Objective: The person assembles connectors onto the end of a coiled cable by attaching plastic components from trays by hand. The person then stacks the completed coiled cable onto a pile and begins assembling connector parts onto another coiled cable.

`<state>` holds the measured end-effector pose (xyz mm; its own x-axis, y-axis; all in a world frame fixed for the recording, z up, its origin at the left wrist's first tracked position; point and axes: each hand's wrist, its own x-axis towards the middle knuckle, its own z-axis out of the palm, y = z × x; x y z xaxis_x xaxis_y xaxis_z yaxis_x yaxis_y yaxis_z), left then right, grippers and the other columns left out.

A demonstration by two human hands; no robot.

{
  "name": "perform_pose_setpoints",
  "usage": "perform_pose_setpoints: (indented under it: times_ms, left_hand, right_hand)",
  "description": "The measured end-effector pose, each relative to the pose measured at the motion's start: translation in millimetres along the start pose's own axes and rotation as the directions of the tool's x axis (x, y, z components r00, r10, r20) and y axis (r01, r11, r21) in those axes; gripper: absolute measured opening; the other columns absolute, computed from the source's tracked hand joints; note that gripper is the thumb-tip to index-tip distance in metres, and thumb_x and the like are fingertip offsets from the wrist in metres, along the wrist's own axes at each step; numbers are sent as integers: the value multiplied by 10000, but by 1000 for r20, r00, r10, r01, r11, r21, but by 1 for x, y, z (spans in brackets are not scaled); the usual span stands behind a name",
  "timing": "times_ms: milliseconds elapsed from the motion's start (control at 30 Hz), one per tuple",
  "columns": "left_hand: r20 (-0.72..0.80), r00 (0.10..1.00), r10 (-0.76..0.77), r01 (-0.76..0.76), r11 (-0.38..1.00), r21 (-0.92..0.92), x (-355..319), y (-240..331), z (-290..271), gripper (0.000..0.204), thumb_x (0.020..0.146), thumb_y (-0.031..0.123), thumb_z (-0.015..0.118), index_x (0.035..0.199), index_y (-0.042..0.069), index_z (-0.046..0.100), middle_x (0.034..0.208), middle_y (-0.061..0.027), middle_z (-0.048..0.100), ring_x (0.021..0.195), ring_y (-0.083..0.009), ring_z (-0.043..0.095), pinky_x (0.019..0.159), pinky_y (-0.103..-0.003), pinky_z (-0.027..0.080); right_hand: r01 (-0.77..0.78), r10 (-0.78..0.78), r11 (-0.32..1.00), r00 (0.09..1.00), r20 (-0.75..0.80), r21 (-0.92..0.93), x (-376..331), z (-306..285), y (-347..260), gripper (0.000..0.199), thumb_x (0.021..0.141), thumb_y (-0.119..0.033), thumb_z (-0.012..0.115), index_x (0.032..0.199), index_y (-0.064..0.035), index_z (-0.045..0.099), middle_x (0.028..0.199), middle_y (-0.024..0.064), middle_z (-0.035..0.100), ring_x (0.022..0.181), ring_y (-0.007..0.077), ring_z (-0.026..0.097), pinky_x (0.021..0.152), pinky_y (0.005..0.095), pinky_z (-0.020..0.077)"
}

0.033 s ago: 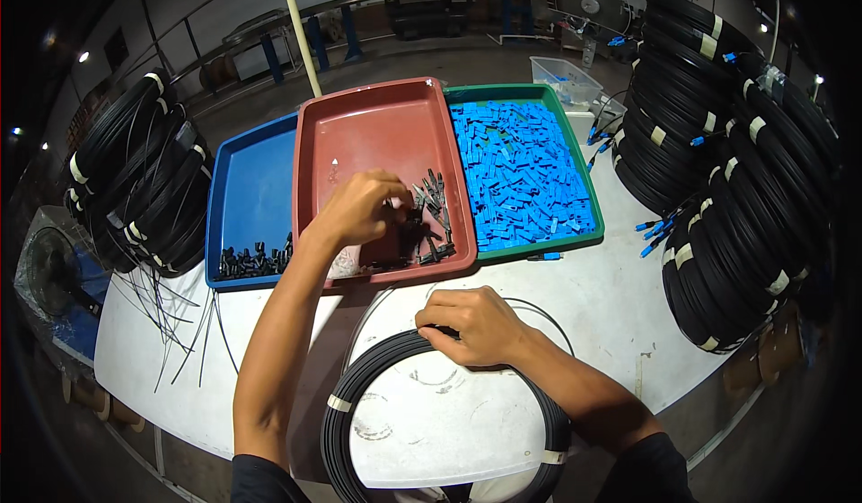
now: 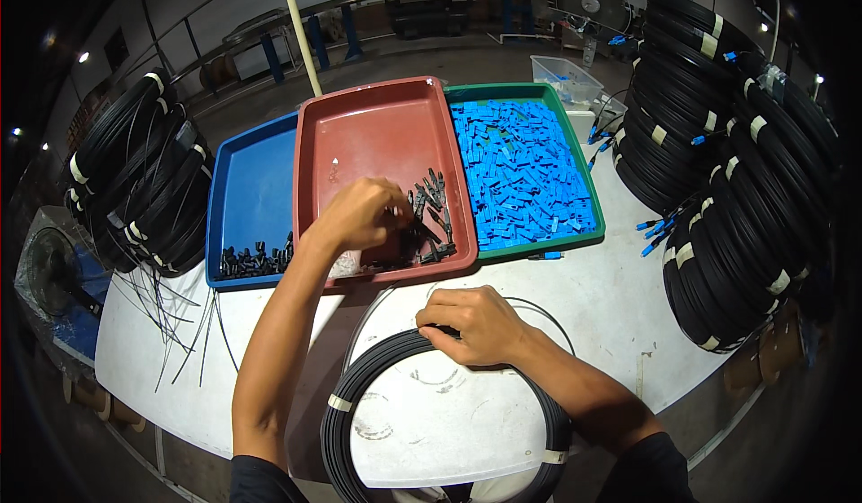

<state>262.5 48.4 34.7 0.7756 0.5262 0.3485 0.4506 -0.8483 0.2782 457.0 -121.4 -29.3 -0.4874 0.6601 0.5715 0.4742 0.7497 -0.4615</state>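
A coil of black cable, banded with pale tape, stands on the near side of the table in front of me. My right hand is closed round its top, thumb on the near side. My left hand reaches into the red tray, just over a pile of small black connector parts. Its fingers are curled down toward the pile; the fingertips are partly hidden, so what they pinch does not show. A small clear plastic bag lies under that wrist.
Left of the red tray is a blue tray with small black pieces. A green tray on the right holds many blue connectors. Stacked cable coils stand at the left and right. Loose cable ends trail on the white table.
My left hand has dipped slightly lower toward the black connector parts in the red tray. My right hand and the coil look the same.
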Motion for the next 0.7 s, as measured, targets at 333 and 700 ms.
perform_pose_setpoints:
  times_ms: [333,700]
  left_hand:
    - [-33,998,61,-61,998,-13,-1,6,53,335,768,-62,709,1076,51,779,856,-155,724,819,-307,725,737,-389,577]
    - [-359,824,-438,323,884,-338,-2,6,8,424,915,68,702,1336,55,655,1024,-160,770,769,-175,725,686,-340,573]
  right_hand:
    - [-30,30,999,999,16,29,1,3,-2,74,851,-131,701,874,-69,732,822,75,681,697,293,675,621,406,538]
    - [-51,50,998,998,35,28,2,0,-2,84,844,-132,706,875,-59,732,825,77,687,697,289,678,617,395,540]
